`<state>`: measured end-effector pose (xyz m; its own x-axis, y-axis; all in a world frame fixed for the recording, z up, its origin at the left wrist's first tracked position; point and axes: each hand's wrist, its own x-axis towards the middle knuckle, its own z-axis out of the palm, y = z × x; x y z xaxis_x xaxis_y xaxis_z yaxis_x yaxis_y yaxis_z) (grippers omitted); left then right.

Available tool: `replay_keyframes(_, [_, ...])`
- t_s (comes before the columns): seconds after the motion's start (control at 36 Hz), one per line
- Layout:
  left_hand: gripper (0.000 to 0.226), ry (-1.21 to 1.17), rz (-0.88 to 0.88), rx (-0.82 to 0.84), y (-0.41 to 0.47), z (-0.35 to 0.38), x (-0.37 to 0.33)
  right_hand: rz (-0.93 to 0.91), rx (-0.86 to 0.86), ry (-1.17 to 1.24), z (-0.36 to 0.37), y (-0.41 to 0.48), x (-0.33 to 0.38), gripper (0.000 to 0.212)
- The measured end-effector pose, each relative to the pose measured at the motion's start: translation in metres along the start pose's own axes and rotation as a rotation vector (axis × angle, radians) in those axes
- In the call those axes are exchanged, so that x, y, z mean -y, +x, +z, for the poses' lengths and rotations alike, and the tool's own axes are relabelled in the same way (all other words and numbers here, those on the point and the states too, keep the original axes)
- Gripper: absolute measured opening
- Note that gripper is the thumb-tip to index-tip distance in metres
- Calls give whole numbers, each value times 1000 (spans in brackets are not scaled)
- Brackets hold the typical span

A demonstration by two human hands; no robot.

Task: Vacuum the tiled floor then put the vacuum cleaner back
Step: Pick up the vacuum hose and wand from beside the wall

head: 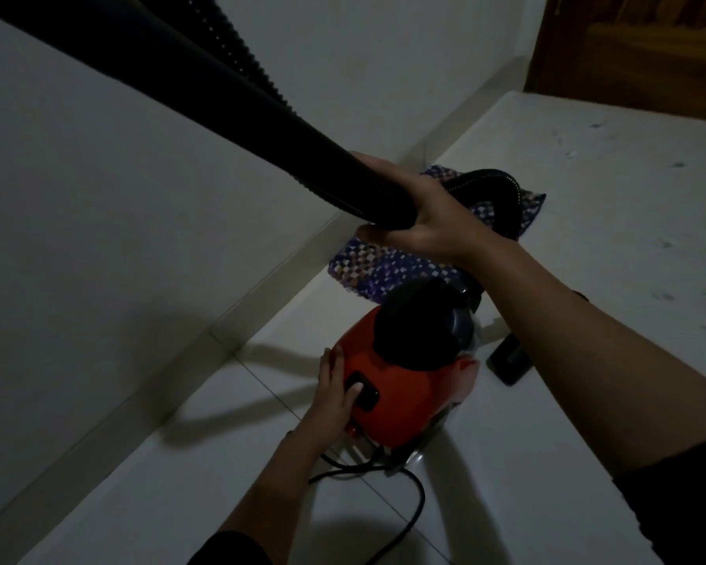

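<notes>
Dim room, pale tiled floor (587, 246) meeting the wall. The red vacuum (400, 401) sits by that wall edge, near a mat (367, 267). My right hand (420, 214) wraps the wand (204, 95), lifted clear. Left hand (335, 397) lies flat, one fingertip on the switch (365, 395), gripping nothing.

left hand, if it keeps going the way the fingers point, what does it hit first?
Nothing to travel through: the left hand already rests on the red vacuum body, a fingertip on its black switch. Pushing on likely just presses the switch, then the housing; depth is unclear in this dim view.
</notes>
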<state>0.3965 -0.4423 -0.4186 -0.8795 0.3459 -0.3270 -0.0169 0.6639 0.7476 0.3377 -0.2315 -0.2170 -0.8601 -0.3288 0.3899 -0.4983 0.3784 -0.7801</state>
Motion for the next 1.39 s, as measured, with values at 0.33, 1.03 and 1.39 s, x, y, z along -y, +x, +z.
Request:
replay_keyframes(0.33, [73,32,-62,6,13,5,-7,-53,-15,-30,3,-1,-1,71])
replay_keyframes(1.03, [33,844,889,-724,-148,-142,-284,-86,-97,-192,-17,-36,6,61])
replay_keyframes(1.39, [52,1385,252,-40,-109,-166,-284,-240,119,-332,-22,-45,-27,74])
